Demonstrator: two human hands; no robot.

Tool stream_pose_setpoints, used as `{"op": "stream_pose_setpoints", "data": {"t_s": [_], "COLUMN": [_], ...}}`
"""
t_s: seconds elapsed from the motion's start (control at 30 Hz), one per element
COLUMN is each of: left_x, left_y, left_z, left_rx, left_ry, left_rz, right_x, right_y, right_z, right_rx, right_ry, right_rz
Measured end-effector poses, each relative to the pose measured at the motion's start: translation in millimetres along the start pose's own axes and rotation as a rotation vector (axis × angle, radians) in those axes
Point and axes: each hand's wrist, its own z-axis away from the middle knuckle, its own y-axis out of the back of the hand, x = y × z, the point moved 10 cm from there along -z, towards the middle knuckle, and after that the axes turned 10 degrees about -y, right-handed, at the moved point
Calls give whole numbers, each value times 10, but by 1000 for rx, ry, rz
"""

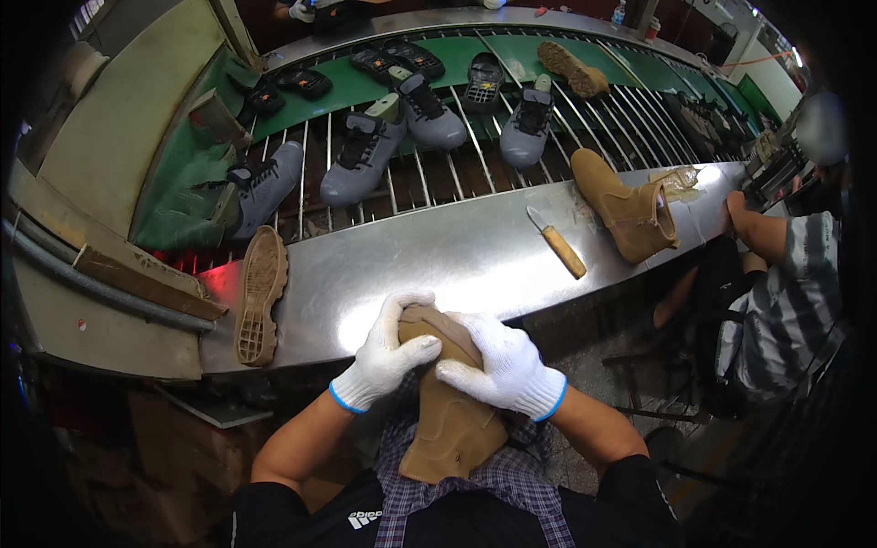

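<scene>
A tan suede boot (452,425) rests toe-up on my lap over a checked apron. My left hand (388,352), in a white glove with a blue cuff, grips the boot's toe end from the left. My right hand (498,361), gloved the same way, presses on the toe from the right. The fingers of both hands meet over the front of the boot, just at the near edge of the steel bench (438,256).
A wooden-handled knife (557,242), a second tan boot (626,205) and a tan sole (260,292) lie on the bench. Behind it a roller conveyor (457,164) carries several grey shoes and black soles. Another person in a striped shirt (781,301) sits at right.
</scene>
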Motion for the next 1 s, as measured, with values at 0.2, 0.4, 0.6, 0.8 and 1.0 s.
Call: {"op": "stream_pose_setpoints", "data": {"t_s": [0.2,0.4,0.6,0.8,1.0], "left_x": [113,124,266,389,-566], "left_y": [-56,-194,-309,-99,222], "left_z": [30,-32,28,13,930], "left_rx": [130,326,388,337,103], "left_ry": [-14,79,3,-116,291], "left_rz": [-22,323,305,619,663], "right_x": [-61,-350,-525,-775,-1044], "right_y": [62,153,283,626,821], "right_z": [50,111,151,45,60], "right_rx": [-55,-84,-178,23,-51], "right_ry": [-88,41,148,263,517], "right_rz": [205,228,358,-72,-604]}}
